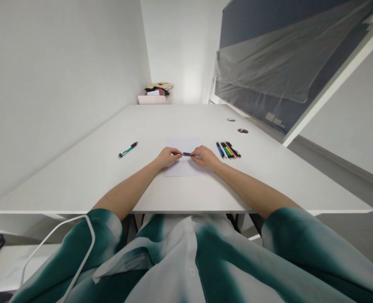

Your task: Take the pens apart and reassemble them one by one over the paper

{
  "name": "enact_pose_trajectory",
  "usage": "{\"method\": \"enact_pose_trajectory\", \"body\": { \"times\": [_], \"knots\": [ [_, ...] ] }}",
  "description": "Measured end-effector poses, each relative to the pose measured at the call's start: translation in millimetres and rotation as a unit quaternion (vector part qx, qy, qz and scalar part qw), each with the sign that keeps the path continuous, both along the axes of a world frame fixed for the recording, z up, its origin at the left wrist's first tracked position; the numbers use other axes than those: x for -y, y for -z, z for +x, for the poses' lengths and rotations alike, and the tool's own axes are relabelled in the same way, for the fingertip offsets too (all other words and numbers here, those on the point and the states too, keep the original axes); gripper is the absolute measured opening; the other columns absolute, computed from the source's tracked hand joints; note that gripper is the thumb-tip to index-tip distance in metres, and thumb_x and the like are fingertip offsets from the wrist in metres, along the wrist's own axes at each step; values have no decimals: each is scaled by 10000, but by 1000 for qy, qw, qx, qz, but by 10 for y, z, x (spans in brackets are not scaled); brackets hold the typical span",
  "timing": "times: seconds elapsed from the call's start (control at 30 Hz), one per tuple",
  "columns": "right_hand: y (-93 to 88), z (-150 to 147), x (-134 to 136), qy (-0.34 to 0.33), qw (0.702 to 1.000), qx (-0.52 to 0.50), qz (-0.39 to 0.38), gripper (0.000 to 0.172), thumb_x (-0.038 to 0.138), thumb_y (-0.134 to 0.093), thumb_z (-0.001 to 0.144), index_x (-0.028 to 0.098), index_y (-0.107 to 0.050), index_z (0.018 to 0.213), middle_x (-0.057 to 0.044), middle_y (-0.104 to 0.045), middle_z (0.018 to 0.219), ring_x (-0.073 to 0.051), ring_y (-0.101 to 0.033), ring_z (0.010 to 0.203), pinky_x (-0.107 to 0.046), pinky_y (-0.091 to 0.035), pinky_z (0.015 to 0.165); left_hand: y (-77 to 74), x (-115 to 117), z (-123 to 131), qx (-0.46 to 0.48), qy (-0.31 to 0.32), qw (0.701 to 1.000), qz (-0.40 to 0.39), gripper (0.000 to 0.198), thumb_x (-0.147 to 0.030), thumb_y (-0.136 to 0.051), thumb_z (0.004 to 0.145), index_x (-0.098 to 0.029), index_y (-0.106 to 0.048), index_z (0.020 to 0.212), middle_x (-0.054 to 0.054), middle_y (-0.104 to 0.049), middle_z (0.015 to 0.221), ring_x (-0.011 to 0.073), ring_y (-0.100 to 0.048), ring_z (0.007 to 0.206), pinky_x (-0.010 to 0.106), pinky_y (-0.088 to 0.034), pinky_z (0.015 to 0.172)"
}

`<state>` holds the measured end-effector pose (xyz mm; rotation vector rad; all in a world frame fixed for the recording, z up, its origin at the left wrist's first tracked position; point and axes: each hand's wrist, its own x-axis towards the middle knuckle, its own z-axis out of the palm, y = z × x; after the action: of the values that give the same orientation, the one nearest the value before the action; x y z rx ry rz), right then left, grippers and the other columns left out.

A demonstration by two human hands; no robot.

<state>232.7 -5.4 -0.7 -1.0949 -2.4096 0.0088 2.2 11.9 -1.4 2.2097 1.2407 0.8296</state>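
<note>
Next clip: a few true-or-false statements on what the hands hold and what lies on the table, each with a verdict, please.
1. The left hand and right hand hold one dark blue pen between them. True.
2. The hands are over a sheet of white paper. True.
3. A green pen lies to the right of the paper. False: the green pen lies alone to its left.
4. The pens near the right hand stand in a cup. False: the coloured pens lie flat in a row on the table.
</note>
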Motion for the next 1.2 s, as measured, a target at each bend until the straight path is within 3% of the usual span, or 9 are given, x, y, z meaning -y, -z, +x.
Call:
{"method": "enact_pose_trajectory", "body": {
  "times": [0.27, 0.5, 0.63, 0.87, 1.0, 1.2],
  "knots": [
    [16, 67, -29, 70, 995, 75, 19, 230, 224, -585, 879, 164, -785, 975, -128, -691, 959, -258, -556, 939, -371, -388, 844, 29, -79, -83, -3, -34, 999, -20, 345, -318, -591, 781, -142, -760, 1025, 82, -755, 938, 211, -659, 885, 336, -499, 860],
    [38, 50, -9, 79, 993, 88, 4, 231, 232, -576, 884, 168, -789, 945, -133, -681, 955, -267, -543, 938, -380, -371, 838, 63, -63, -33, 15, 1, 999, -34, 360, -290, -566, 802, -151, -744, 1083, 86, -752, 1030, 215, -663, 947, 353, -492, 925],
    [27, 27, -6, 51, 997, 45, 31, 237, 265, -579, 888, 155, -769, 976, -134, -674, 947, -262, -545, 922, -377, -378, 832, 73, -43, 10, 27, 28, 999, -18, 377, -305, -613, 783, -155, -714, 1115, 71, -754, 963, 207, -667, 904, 367, -503, 906],
    [11, -71, 35, -54, 996, -5, 64, 213, 273, -556, 915, 176, -738, 967, -106, -679, 919, -236, -542, 889, -364, -386, 825, 60, 43, 115, 77, 89, 993, -7, 286, -371, -663, 773, -147, -695, 947, 80, -743, 916, 201, -679, 880, 362, -515, 878],
    [39, -80, 19, -68, 995, -5, 71, 189, 237, -557, 908, 177, -733, 937, -103, -688, 901, -235, -541, 880, -367, -386, 820, 23, 89, 135, 74, 115, 991, -12, 272, -389, -658, 789, -149, -691, 911, 83, -749, 928, 203, -686, 894, 361, -508, 894],
    [29, -79, 27, -62, 996, 8, 55, 199, 244, -544, 914, 177, -730, 931, -102, -685, 902, -232, -543, 887, -358, -379, 817, -1, 107, 136, 58, 103, 993, -20, 259, -373, -661, 795, -146, -701, 914, 85, -752, 945, 206, -690, 914, 360, -506, 907]
  ]
}}
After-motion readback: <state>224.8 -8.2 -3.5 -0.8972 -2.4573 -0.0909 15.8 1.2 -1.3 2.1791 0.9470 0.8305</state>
